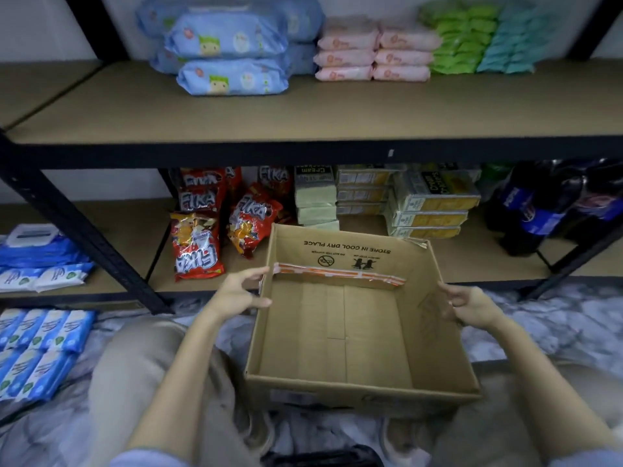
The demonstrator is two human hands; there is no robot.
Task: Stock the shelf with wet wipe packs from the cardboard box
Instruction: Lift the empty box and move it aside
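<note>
Two bare hands flank an open cardboard box (357, 328) that sits on the marbled floor (553, 318) between the person's knees. At nine o'clock of the box, the left hand (241, 293) has its fingers spread and loosely curled, the fingertips at the box's left rim near a strip of orange tape (337, 274) — whether they actually pinch the rim is not clear. At three o'clock, the right hand (472, 308) is likewise unclenched, fingers half bent, resting against the outside of the right wall. The box interior shows only bare cardboard.

At twelve o'clock, on the upper shelf board (303, 112), the wet wipe packs are stacked: blue packs (229, 55) toward eleven o'clock, pink packs (374, 55) straight ahead, green packs (462, 38) and teal packs (512, 42) toward one o'clock. On the lower shelf behind the box stand red snack bags (199, 237), cracker packs (428, 203) and dark soda bottles (539, 210) — the bottles far off at two o'clock. More blue-and-white packs (37, 352) lie on the floor at eight o'clock.
</note>
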